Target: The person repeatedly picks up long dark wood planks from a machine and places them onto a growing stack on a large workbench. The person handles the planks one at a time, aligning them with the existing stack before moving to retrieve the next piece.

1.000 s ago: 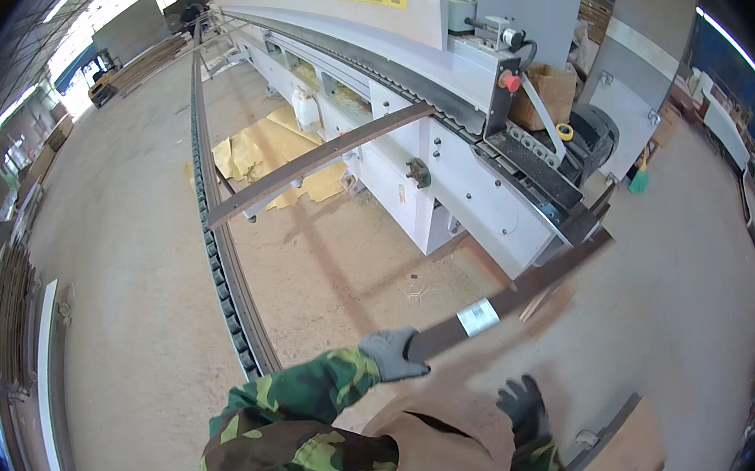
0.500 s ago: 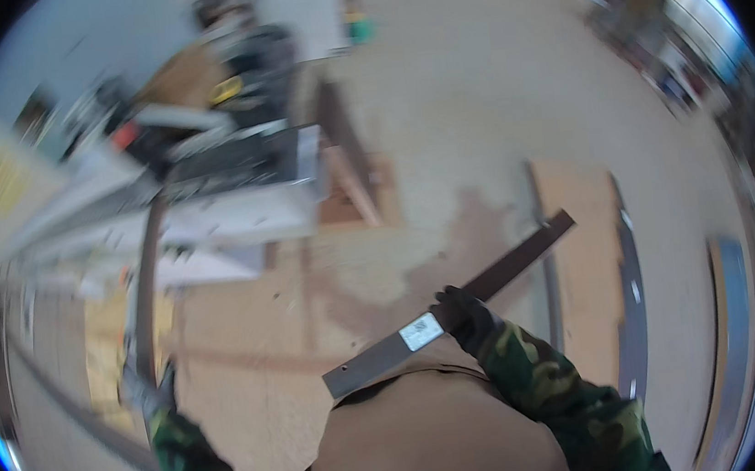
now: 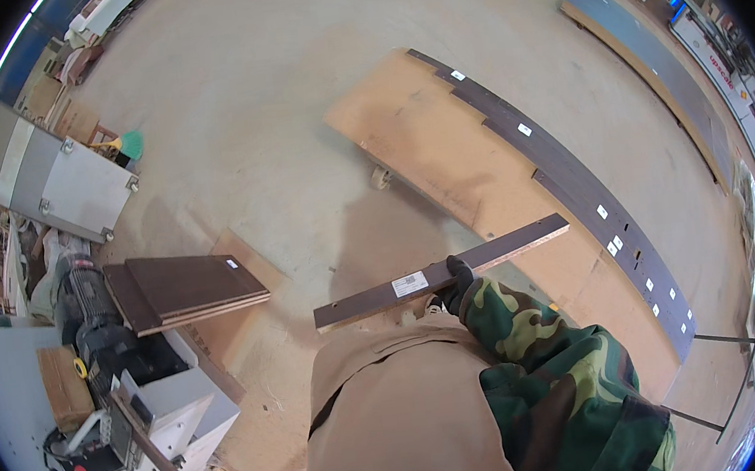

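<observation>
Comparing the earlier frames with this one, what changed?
The labelled dark strip, first in the left hand, is now in the right hand, which was free then. The left hand, last seen at the long bar beside the machine, is out of view. The view has swung right, bringing the tan board nearer the middle. The bar still extends from the machine.

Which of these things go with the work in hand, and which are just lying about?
With the work, apparently:
dark strip with a white label
gloved right hand gripping it
tan board bearing dark pieces along one edge

Apparently just lying about:
green-bristled brush
brown box
</observation>
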Tool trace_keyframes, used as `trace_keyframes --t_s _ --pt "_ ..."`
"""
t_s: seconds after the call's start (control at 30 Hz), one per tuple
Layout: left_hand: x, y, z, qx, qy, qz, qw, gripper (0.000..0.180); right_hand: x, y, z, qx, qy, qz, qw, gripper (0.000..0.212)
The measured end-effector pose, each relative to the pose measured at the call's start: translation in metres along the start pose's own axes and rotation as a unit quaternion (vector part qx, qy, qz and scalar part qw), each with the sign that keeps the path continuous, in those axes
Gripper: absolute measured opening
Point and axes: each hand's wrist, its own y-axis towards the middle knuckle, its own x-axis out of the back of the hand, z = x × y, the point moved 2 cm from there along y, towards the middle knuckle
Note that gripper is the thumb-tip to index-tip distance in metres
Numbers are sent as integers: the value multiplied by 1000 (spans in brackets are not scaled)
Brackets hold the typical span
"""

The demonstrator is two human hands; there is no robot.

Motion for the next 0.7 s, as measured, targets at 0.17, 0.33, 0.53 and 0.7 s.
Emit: trace_keyframes --t_s 0.17,0.33,0.53,0.7 --pt "43 -11 -145 -100 8 28 995 74 5 40 72 52 51 -51 996 38" --pt "69 12 -380 -410 -12 -71 909 57 13 84 116 110 126 -117 979 38" --pt "51 -48 -725 -713 14 -40 700 76 17 126 138 185 232 -204 933 37" --pt "27 -206 -966 -847 69 13 527 71 14 156 158 227 316 -270 881 37"
